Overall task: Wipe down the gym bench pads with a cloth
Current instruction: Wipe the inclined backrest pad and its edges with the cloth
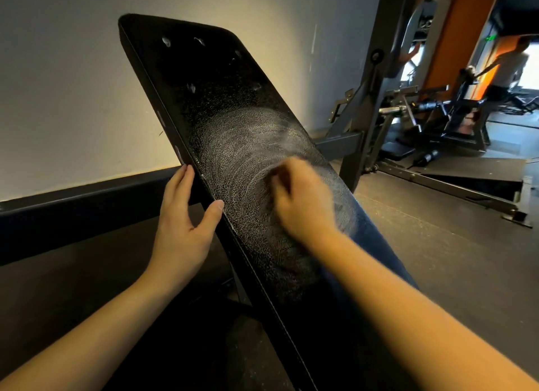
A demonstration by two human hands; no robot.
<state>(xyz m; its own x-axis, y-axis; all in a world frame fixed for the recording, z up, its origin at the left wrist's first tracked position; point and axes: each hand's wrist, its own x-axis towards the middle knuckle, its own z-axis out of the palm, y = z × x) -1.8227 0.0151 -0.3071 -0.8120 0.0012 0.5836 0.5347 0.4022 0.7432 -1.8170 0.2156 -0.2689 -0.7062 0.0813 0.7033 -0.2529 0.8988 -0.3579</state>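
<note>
A black gym bench pad (pixel 204 99) stands steeply inclined in front of me, its top toward the wall. Pale circular wet smears (pixel 248 145) cover its middle, and a few droplets (pixel 167 42) sit near the top. My left hand (pixel 183 224) grips the pad's left edge, thumb on the front face and fingers along the side. My right hand (pixel 303 204) is blurred and presses on the pad's right-middle, fingers curled round a small pale cloth (pixel 284 164) that is mostly hidden under them.
A pale wall with a black skirting (pixel 73 198) runs behind the bench. A grey steel rack frame (pixel 376 84) stands close at the right, its base bar across the dark rubber floor (pixel 437 259). Further machines and a person (pixel 510 70) are at the far right.
</note>
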